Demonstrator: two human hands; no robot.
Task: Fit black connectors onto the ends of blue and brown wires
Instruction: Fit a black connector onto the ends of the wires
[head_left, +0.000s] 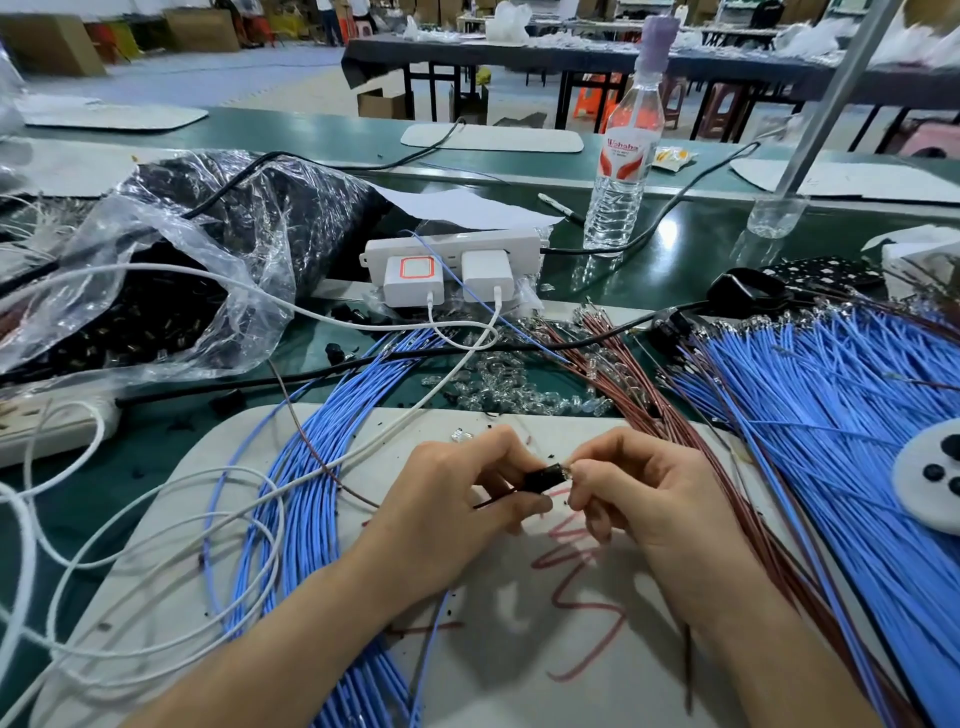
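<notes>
Evidently early work: the left hand (457, 501) pinches one black connector (543, 477) above the tabletop (675, 270), and the right hand (662, 499) pinches a wire end (567, 471) at its opening, fingers narrow. Heaps of blue wires (831, 415) and brown wires (639, 384) lie nearby, seemingly without connectors yet.

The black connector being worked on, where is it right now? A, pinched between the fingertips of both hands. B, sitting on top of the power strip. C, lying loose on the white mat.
A: the left hand and right hand both pinch the black connector above the white mat.
</notes>
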